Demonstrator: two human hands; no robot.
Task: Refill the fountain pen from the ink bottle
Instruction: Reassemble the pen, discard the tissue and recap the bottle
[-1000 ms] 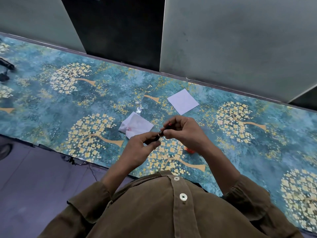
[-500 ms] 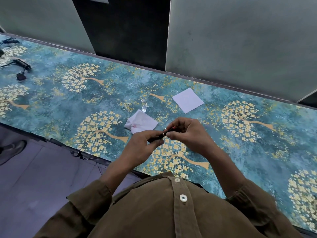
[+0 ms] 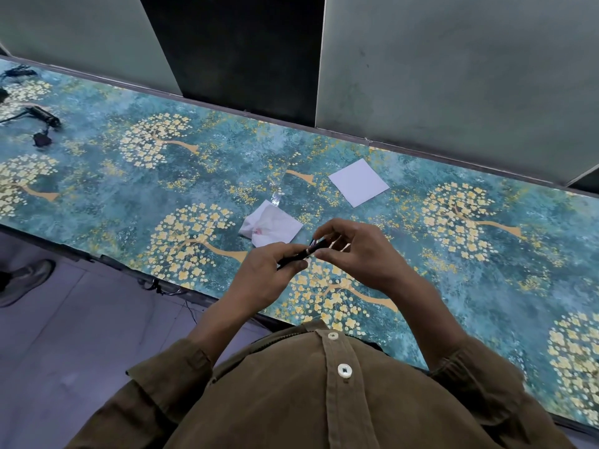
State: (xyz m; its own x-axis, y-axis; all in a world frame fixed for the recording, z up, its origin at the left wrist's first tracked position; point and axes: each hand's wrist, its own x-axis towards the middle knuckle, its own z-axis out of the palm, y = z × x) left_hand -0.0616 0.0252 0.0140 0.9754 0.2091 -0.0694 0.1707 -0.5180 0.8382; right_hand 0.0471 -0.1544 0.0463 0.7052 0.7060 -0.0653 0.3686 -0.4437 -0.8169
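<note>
Slim black fountain pen with a silver ring (image 3: 303,253) held above the teal floral-patterned table (image 3: 129,196). Left hand (image 3: 272,270) grips its barrel with curled fingers; right hand (image 3: 353,251) pinches its upper end. 1 red-stained crumpled white tissue (image 3: 270,226) lies just beyond the hands.

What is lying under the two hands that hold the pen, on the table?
Below the left hand, right hand and pen, only the patterned table cover shows, with yellow-flowered trees. The hands cover part of it, so anything lying directly beneath them cannot be seen.

Stained crumpled tissue (image 3: 270,226), white paper square (image 3: 358,182), black cabled gadgets (image 3: 42,116), perhaps chargers, on floral tabletop (image 3: 129,189)
</note>
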